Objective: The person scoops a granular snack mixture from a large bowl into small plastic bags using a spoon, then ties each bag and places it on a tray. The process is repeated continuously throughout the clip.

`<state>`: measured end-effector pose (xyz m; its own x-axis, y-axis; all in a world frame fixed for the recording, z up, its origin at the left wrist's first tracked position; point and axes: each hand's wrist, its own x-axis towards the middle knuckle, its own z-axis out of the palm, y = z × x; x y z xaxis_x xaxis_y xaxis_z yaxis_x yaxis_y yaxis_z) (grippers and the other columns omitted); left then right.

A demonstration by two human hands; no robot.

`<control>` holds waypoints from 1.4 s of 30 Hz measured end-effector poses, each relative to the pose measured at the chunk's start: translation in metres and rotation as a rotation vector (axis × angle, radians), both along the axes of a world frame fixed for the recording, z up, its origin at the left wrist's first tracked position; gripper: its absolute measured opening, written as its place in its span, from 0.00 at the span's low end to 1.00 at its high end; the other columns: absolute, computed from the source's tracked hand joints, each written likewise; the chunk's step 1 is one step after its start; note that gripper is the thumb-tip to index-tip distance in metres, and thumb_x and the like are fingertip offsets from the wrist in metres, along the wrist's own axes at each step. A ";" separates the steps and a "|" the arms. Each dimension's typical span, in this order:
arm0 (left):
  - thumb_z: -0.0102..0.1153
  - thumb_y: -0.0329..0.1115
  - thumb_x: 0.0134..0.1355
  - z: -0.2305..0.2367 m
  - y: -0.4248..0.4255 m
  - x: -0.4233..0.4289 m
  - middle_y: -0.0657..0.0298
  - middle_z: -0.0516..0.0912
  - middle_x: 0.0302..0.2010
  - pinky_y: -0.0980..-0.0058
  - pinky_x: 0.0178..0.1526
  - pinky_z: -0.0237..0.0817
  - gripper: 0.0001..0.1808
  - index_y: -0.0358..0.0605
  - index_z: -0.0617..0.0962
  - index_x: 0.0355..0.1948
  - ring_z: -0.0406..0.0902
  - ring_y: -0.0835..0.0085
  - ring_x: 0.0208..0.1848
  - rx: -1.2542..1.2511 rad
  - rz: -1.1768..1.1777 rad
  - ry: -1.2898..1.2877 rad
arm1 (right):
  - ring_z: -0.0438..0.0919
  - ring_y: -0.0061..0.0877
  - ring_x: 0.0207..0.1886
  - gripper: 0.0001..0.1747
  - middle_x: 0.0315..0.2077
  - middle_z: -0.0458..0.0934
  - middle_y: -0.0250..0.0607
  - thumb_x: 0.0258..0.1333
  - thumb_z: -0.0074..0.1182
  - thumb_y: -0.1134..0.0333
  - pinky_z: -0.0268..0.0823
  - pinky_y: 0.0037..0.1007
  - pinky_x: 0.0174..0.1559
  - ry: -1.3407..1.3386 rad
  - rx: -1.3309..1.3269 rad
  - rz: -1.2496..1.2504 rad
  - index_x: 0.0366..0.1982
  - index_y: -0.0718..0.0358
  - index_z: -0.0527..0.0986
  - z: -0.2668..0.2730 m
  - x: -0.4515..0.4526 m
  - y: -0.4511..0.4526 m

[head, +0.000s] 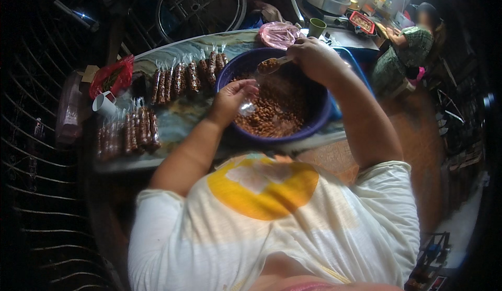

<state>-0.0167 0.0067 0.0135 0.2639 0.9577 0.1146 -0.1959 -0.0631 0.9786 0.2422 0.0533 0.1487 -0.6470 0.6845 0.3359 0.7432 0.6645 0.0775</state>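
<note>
Over a purple plastic basin of brown nuts, my right hand grips a small clear scoop by its handle, with nuts in its bowl. My left hand pinches the top of a clear plastic bag just left of the scoop; its lower end hangs above the nuts. Narrow filled bags lie in a row left of the basin, and another group of filled bags lies nearer the table's front left.
A white mug and a red plastic bag are at the table's left end. Pink plastic and a green cup stand behind the basin. A blue tray lies right of it. Another person stands at the back right.
</note>
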 end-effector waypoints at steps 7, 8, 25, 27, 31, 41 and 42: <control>0.63 0.30 0.65 0.000 0.004 0.001 0.65 0.84 0.43 0.77 0.51 0.73 0.19 0.40 0.78 0.57 0.81 0.77 0.44 -0.111 -0.114 0.011 | 0.80 0.41 0.46 0.07 0.37 0.81 0.43 0.51 0.55 0.75 0.71 0.40 0.50 -0.015 -0.039 -0.006 0.33 0.59 0.80 0.001 -0.010 -0.008; 0.64 0.30 0.65 0.002 0.004 0.001 0.65 0.84 0.42 0.78 0.51 0.73 0.20 0.40 0.78 0.57 0.80 0.78 0.43 -0.123 -0.138 0.022 | 0.81 0.41 0.45 0.08 0.37 0.82 0.42 0.49 0.56 0.76 0.72 0.40 0.50 -0.015 -0.029 0.012 0.33 0.59 0.81 -0.003 -0.009 -0.005; 0.63 0.34 0.66 0.015 0.008 0.006 0.66 0.85 0.38 0.77 0.43 0.76 0.08 0.46 0.80 0.44 0.82 0.77 0.39 -0.215 -0.230 0.161 | 0.82 0.42 0.46 0.13 0.39 0.82 0.43 0.48 0.56 0.77 0.74 0.41 0.48 -0.013 -0.025 0.001 0.37 0.57 0.83 -0.004 -0.014 -0.011; 0.63 0.33 0.66 0.015 0.008 0.005 0.66 0.85 0.38 0.78 0.44 0.75 0.08 0.45 0.80 0.45 0.82 0.78 0.40 -0.233 -0.226 0.194 | 0.82 0.41 0.47 0.14 0.40 0.81 0.42 0.48 0.56 0.77 0.74 0.41 0.48 -0.042 -0.015 -0.026 0.38 0.57 0.83 -0.002 -0.015 -0.013; 0.63 0.31 0.66 0.006 0.011 0.004 0.65 0.84 0.41 0.78 0.47 0.75 0.10 0.43 0.79 0.47 0.82 0.77 0.44 -0.197 -0.215 0.167 | 0.81 0.40 0.48 0.15 0.42 0.81 0.41 0.48 0.56 0.76 0.74 0.40 0.49 -0.043 0.012 -0.008 0.40 0.57 0.82 0.000 -0.017 -0.014; 0.65 0.30 0.64 0.009 0.011 0.005 0.64 0.82 0.45 0.77 0.51 0.74 0.14 0.41 0.78 0.49 0.80 0.77 0.48 -0.221 -0.225 0.175 | 0.79 0.39 0.48 0.16 0.44 0.81 0.39 0.49 0.56 0.74 0.73 0.40 0.51 0.013 0.113 0.026 0.42 0.56 0.82 -0.005 -0.019 -0.021; 0.65 0.30 0.64 0.007 0.012 0.005 0.64 0.83 0.44 0.77 0.52 0.74 0.14 0.41 0.78 0.49 0.80 0.77 0.48 -0.208 -0.228 0.171 | 0.79 0.38 0.49 0.16 0.44 0.81 0.39 0.49 0.56 0.74 0.72 0.40 0.51 0.023 0.146 0.031 0.42 0.55 0.83 -0.005 -0.020 -0.023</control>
